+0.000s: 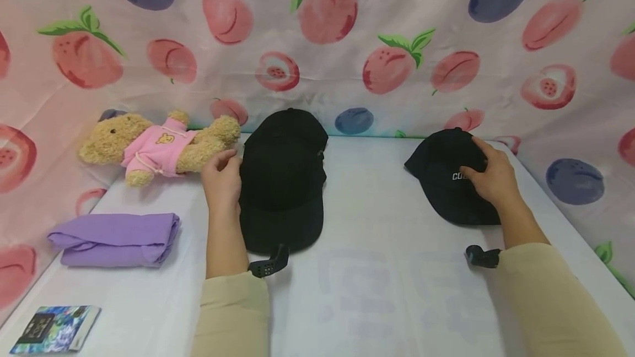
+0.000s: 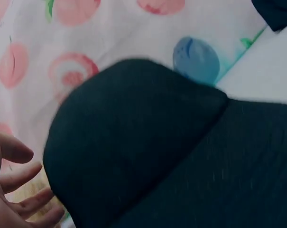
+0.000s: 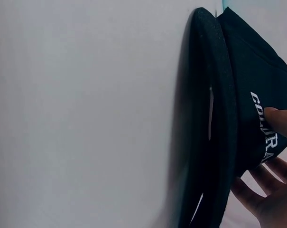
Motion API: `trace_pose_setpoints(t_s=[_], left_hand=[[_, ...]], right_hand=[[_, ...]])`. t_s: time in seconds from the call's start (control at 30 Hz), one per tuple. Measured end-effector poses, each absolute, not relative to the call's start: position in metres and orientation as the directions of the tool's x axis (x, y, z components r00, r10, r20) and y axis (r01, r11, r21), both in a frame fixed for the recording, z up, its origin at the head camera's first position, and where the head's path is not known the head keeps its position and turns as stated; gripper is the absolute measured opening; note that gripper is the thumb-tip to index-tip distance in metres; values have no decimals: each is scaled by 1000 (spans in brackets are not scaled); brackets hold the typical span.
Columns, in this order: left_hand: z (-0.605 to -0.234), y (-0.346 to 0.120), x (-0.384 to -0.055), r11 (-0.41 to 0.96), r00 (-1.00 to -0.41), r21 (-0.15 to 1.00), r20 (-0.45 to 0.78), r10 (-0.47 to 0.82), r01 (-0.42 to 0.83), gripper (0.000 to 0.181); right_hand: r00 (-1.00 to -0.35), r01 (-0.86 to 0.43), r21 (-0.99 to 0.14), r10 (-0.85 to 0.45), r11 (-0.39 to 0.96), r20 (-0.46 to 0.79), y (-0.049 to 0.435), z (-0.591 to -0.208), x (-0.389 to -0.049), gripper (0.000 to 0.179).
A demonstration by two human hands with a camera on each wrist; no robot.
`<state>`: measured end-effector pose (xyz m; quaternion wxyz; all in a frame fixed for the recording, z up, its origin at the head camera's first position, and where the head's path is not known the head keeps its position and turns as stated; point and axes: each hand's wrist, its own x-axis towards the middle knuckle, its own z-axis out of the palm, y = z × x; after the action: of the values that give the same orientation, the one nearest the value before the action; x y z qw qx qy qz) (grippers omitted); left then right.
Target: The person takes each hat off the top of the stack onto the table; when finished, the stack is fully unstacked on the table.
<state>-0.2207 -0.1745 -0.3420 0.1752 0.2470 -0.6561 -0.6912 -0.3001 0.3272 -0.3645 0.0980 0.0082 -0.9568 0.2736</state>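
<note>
Several black baseball caps [image 1: 280,180] lie overlapped in the middle, the front one with its brim toward me. My left hand [image 1: 223,180] is at their left side, fingers loosely bent, fingertips right at the cap's edge; in the left wrist view the thumb and fingers [image 2: 20,209] are spread apart beside the dark crown. On the right, my right hand [image 1: 496,175] grips another black cap [image 1: 446,164] with white lettering. In the right wrist view the thumb [image 3: 278,121] presses on the lettered front while the other fingers go round the crown's side.
A teddy bear [image 1: 161,147] in a pink top lies at the back left, close to my left hand. Nearer me are a folded purple cloth [image 1: 116,239] and a small, thick book [image 1: 54,329]. A fruit-print curtain [image 1: 327,70] stands behind the white table [image 1: 367,269].
</note>
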Motion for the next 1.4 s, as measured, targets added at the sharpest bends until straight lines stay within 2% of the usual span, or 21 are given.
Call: trace_pose_setpoints(t_s=[0.17,0.4,0.83,1.4], left_hand=[[-357,-185,-222,-70,-842,988,-154,-517,-138,40],[-368,-191,-221,-47,-887,991,-131,-443,-123,40],[-375,-190,-222,-94,-853,988,-155,-497,-125,37],[-373,-191,-221,-44,-854,984,-169,-492,-170,35]], right_hand=[[-979,-81,-505,27,859,202,333,-364,-303,77],[-978,-79,-484,27,872,208,340,-363,-307,76],[-980,-50,-505,55,862,190,349,-362,-315,78],[-981,54,-541,145,839,127,367,-367,-318,80]])
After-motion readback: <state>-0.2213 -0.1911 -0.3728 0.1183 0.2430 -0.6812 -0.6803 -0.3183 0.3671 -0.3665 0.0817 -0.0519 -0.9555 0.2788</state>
